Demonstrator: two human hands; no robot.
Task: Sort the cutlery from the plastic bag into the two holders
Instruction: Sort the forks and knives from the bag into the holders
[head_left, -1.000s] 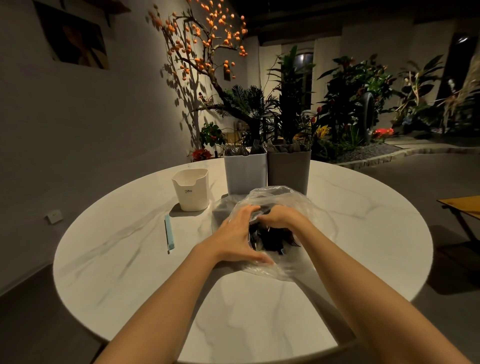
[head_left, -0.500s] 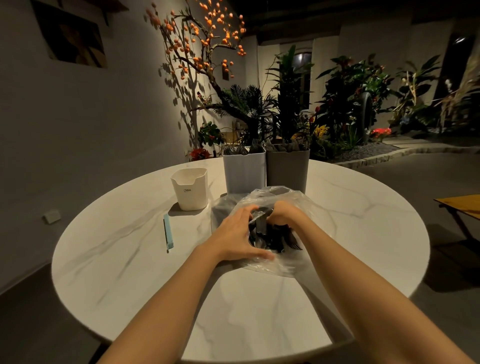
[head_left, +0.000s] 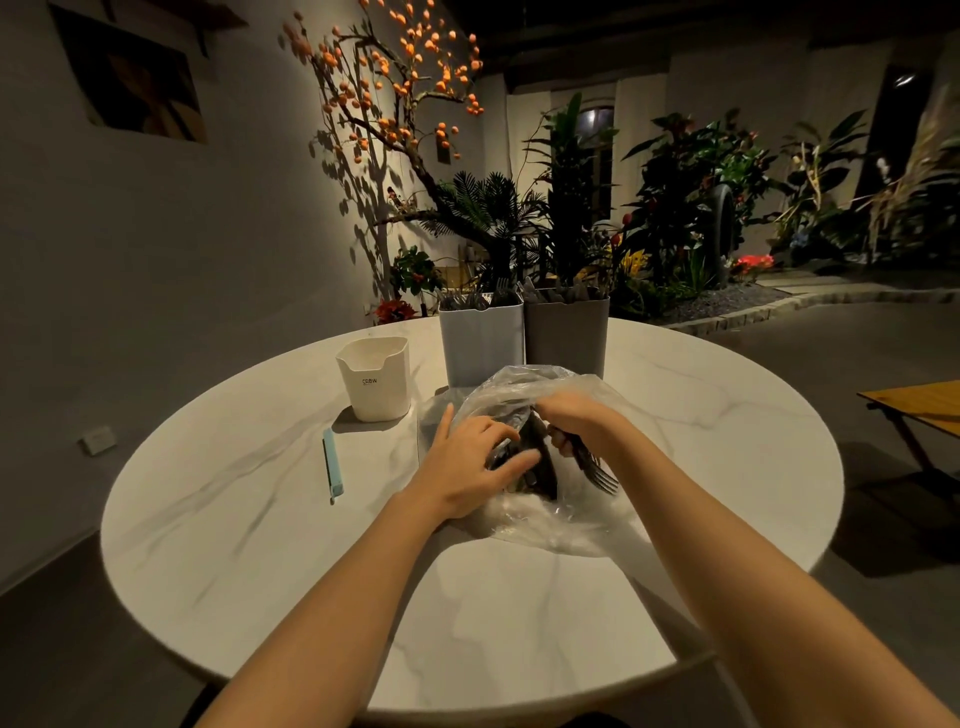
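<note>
A clear plastic bag (head_left: 524, 525) lies on the round white table (head_left: 260, 499), with several dark pieces of cutlery (head_left: 535, 467) inside. My left hand (head_left: 467, 462) rests on the bag's left side, fingers fairly straight, touching the cutlery pile. My right hand (head_left: 576, 421) grips a dark fork (head_left: 597, 470) by the handle, its tines pointing toward me over the bag. Behind the bag stand two tall holders side by side: a light grey one (head_left: 480, 338) and a darker grey one (head_left: 566, 332), both with cutlery sticking out of the top.
A small white cup-like container (head_left: 374, 379) stands left of the holders. A light blue clip-like stick (head_left: 332, 467) lies on the table further left. Plants fill the background. A wooden folding table (head_left: 919, 405) stands off to the right.
My right hand has drawn a fork out of the pile and turned it, so the tines now show over the bag. The left hand has stayed on the bag.
</note>
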